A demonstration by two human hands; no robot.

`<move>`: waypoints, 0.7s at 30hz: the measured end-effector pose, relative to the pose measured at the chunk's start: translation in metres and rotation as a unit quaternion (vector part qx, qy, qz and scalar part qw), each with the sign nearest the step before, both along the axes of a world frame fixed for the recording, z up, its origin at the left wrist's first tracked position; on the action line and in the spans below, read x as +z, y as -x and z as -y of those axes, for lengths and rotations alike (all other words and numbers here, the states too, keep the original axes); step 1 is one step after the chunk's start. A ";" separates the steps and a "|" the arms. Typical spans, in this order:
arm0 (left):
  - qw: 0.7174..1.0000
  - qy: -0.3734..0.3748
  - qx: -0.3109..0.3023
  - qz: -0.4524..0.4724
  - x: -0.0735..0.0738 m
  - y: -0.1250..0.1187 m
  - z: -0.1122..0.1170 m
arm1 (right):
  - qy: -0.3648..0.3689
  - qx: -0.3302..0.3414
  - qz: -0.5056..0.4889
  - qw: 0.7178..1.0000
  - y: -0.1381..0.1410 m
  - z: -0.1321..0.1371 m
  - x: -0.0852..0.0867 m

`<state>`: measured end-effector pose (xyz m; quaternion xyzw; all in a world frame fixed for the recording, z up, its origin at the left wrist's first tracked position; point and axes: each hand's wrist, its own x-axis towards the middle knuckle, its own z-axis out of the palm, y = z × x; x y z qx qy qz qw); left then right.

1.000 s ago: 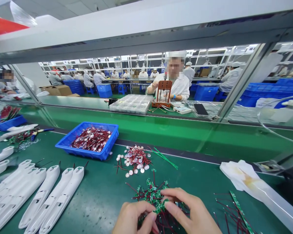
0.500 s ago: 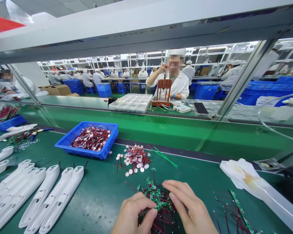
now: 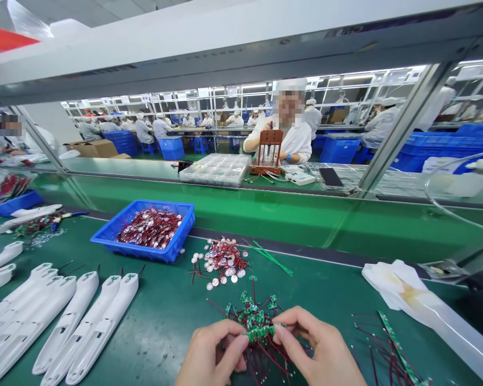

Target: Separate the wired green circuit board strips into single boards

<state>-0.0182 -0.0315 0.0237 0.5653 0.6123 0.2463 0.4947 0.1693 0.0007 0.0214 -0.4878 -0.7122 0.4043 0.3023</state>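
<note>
Near the bottom middle, a short row of small green circuit boards [image 3: 261, 333] with dark red wires spans the gap between my hands. My left hand [image 3: 219, 351] pinches its left end between thumb and forefinger. At the right end, the thumb and fingers of my right hand [image 3: 312, 343] are closed on it too. Just behind and beneath lies a loose pile of wired circuit boards [image 3: 247, 306], partly covered by the hands. Red wires hang down toward the lower edge, their ends spread out.
A blue tray [image 3: 104, 238] holds red-wired metal discs, with a pile of similar discs [image 3: 225, 260] beside it. White plastic housings [image 3: 104, 327] lie at left. Green strips [image 3: 271, 258], a wired board strip [image 3: 396, 343] and a plastic bag [image 3: 434, 311] lie farther right. A co-worker [image 3: 293, 134] sits opposite.
My right hand has come down from the back of the pile and closed on the board row. My left hand has shifted slightly left, still pinching. The co-worker's raised hand has lowered.
</note>
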 end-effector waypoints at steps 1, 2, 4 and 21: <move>1.000 0.019 0.006 0.010 0.000 -0.001 0.000 | -0.011 -0.001 0.006 1.000 0.001 0.001 0.000; 0.999 0.026 0.012 0.019 0.000 -0.002 0.000 | -0.024 -0.004 0.011 1.000 0.001 0.001 -0.001; 0.999 0.017 0.021 0.032 0.002 -0.005 -0.001 | -0.067 -0.008 0.022 0.997 0.003 0.003 -0.004; 0.998 -0.051 0.029 -0.011 0.008 -0.002 -0.004 | -0.162 -0.014 0.013 0.987 0.013 -0.004 0.004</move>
